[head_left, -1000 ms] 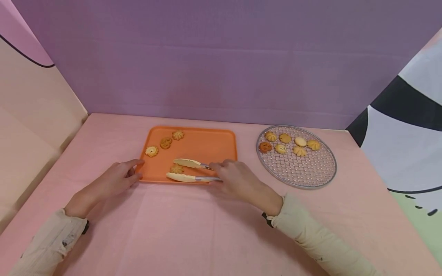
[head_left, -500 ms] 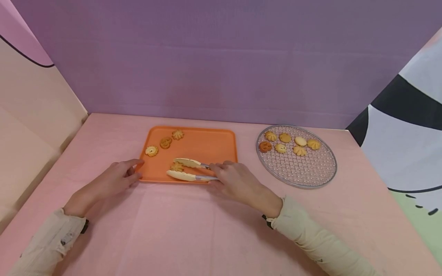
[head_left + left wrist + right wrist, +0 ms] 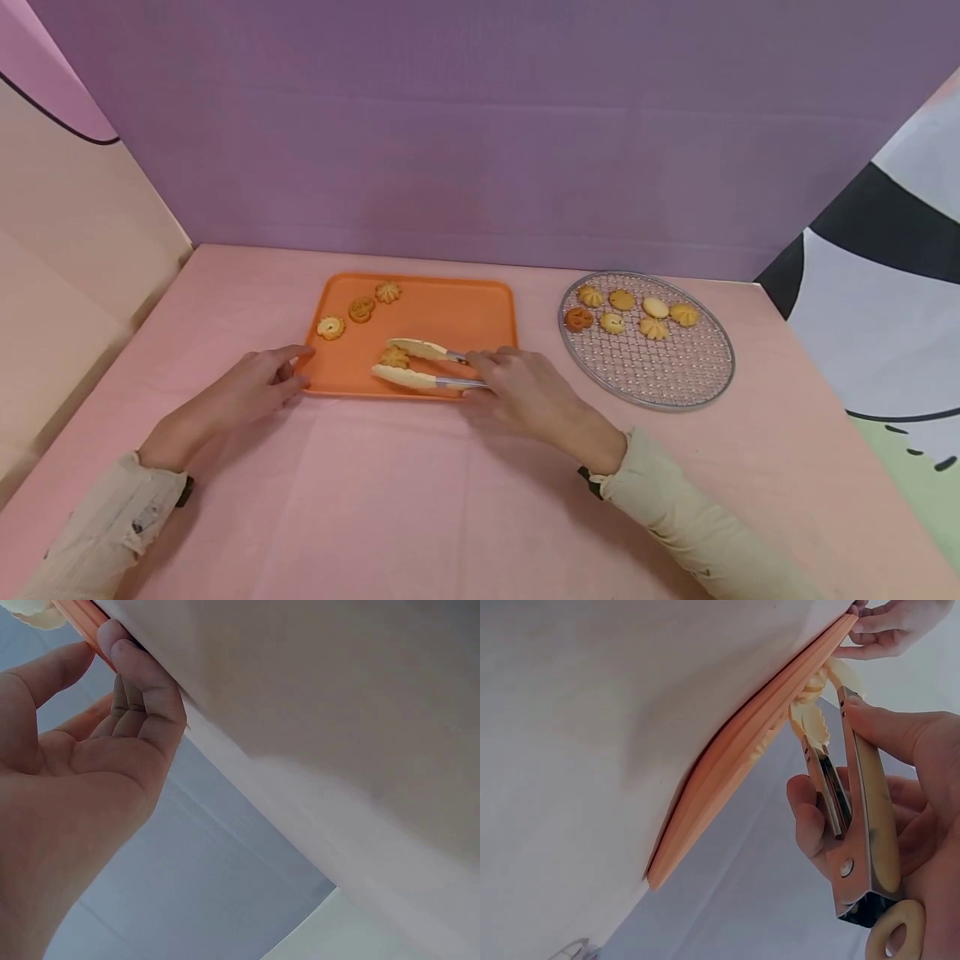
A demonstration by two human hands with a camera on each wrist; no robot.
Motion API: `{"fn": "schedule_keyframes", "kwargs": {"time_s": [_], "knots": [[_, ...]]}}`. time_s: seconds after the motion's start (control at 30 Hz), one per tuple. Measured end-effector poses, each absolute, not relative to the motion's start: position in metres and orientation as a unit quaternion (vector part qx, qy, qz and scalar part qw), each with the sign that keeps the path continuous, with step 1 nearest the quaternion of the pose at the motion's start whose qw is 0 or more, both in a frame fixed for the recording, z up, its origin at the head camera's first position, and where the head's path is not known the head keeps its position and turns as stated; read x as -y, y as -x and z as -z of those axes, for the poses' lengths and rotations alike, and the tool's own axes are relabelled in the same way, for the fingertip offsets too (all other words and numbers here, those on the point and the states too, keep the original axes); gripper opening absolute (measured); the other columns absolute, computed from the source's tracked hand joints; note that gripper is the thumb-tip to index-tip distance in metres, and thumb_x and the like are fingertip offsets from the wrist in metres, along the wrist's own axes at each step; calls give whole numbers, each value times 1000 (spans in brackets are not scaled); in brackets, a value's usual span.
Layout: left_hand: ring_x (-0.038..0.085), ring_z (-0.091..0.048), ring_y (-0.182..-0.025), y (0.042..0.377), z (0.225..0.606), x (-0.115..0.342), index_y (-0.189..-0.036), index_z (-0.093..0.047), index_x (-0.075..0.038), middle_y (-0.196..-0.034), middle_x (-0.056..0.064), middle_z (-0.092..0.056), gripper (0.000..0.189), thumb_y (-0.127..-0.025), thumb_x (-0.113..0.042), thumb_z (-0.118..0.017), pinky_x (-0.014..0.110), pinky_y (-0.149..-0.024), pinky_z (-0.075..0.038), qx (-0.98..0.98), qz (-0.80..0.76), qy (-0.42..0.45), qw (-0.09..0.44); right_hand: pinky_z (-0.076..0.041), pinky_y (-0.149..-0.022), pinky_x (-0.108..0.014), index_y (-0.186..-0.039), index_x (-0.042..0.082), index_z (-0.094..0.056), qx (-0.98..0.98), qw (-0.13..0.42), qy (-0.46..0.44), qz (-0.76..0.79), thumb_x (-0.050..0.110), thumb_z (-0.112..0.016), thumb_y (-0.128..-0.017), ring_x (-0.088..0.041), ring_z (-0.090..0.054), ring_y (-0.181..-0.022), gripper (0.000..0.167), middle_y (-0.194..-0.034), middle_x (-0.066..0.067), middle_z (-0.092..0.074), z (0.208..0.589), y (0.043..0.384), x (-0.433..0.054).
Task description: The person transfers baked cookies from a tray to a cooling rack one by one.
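My right hand (image 3: 528,392) grips a pair of tongs (image 3: 866,802) with metal arms and cream scalloped tips. The tips lie either side of a ridged cookie (image 3: 394,357), near the front edge of an orange tray (image 3: 450,312). Whether both tips press on it I cannot tell. At the tray's front left corner my left hand (image 3: 251,387) holds the rim, thumb at the front and curled fingers at the side; the left wrist view shows the rim (image 3: 90,626) between them. Farther back on the tray lie a ring-like cookie (image 3: 331,327), a pretzel-shaped cookie (image 3: 362,310) and a flower-shaped cookie (image 3: 388,292).
To the right of the tray stands a round wire rack (image 3: 660,375) with several cookies across its back half. A pink cloth (image 3: 390,492) covers the table. A purple wall (image 3: 480,167) rises behind, with side panels at left and right.
My right hand has shifted slightly right with the tongs, and the cookie between the tips has moved right and a little back. The left hand stays on the tray corner.
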State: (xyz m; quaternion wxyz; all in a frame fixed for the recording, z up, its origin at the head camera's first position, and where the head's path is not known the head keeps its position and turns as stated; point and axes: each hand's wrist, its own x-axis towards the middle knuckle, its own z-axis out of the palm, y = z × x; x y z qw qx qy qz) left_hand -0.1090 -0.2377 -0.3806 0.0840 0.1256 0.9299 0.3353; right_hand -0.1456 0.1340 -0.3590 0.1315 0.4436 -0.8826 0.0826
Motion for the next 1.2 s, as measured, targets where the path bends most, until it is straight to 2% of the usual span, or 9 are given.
{"fn": "schedule_keyframes", "kwargs": {"time_s": [0.37,0.6,0.8,1.2], "knots": [[12,-53,-61,110,382,236,-139,-45,13,-75,3,-57,50,-97,-7,-62,22,-53,-43,-933,-327,-132,80,-53,-63,-35,-108,6,-68,883,147,-435,-99,24,-78,-88,-19,-65,-74,29,-94,-4,-72,358,140,-155],[12,-52,-61,109,381,236,-139,-46,13,-75,3,-56,50,-97,-8,-63,22,-53,-43,-932,-330,-131,76,-54,-65,-35,-118,6,-68,887,162,-423,-92,26,-79,-86,-19,-67,-78,39,-98,-4,-73,355,135,-169],[12,-52,-61,110,382,237,-139,-46,12,-75,2,-55,50,-97,-7,-63,22,-53,-43,-934,-325,-129,75,-55,-65,-36,-115,4,-67,883,169,-426,-98,20,-80,-85,-20,-67,-78,37,-95,-6,-72,352,130,-181],[14,-53,-62,109,381,237,-140,-46,11,-76,2,-55,50,-97,-8,-62,23,-53,-43,-935,-323,-122,79,-56,-60,-35,-115,3,-70,882,199,-414,-106,23,-82,-83,-19,-67,-74,40,-96,-7,-73,352,125,-204]]}}
